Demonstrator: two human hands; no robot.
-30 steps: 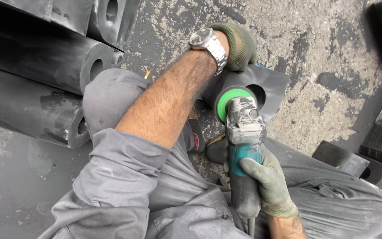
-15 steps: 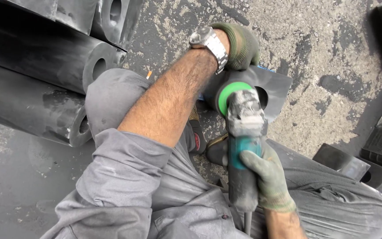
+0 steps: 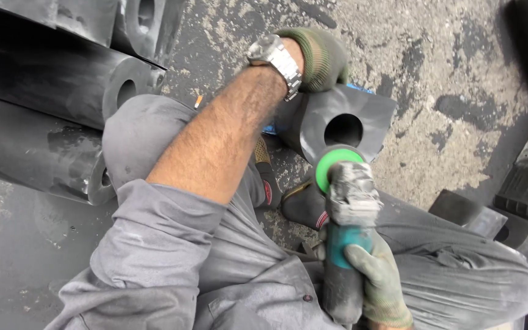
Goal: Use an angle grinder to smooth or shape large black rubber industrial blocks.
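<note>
With my left hand [image 3: 320,58] clamped on top of the black block [image 3: 343,119], its bored face now shows clear, since my right hand [image 3: 374,275], fist closed round the grinder [image 3: 348,226], has drawn the green disc [image 3: 331,166] just below the hole.

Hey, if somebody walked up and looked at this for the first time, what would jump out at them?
Most likely the angle grinder at centre, its bright green disc guard by the round hole in a black rubber block, held in the gloved right hand. Next, the bare forearm with a silver wristwatch, whose gloved left hand presses on the block's top. More black hollow blocks lie stacked at left.
</note>
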